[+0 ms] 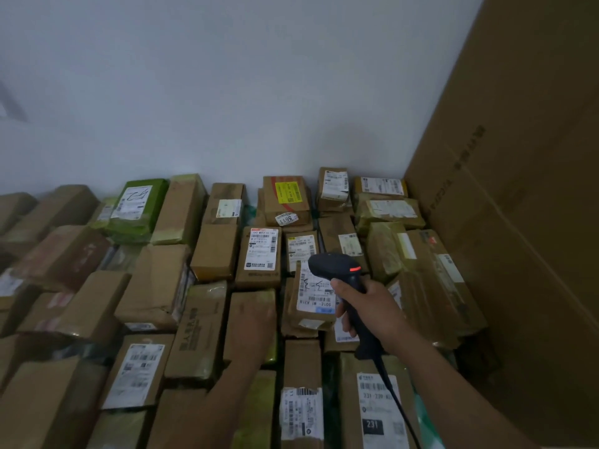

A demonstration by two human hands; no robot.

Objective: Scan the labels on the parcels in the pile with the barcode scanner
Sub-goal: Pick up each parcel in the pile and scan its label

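A pile of cardboard parcels (214, 251) with white labels fills the floor up to the wall. My right hand (366, 306) grips the handle of a black barcode scanner (337, 270); its red light is lit and its head points at a tilted parcel with a white label (312, 293) marked by hand. My left hand (254, 322) is blurred and lies flat, fingers stretched, on a plain brown parcel (249, 306) left of that label. The scanner's cable (398, 400) trails down under my right forearm.
A huge cardboard box (518, 189) stands at the right as a wall. A green-wrapped parcel (139, 205) lies at the back left, a box with a yellow label (288, 192) at the back middle. A pale wall (227, 92) rises behind.
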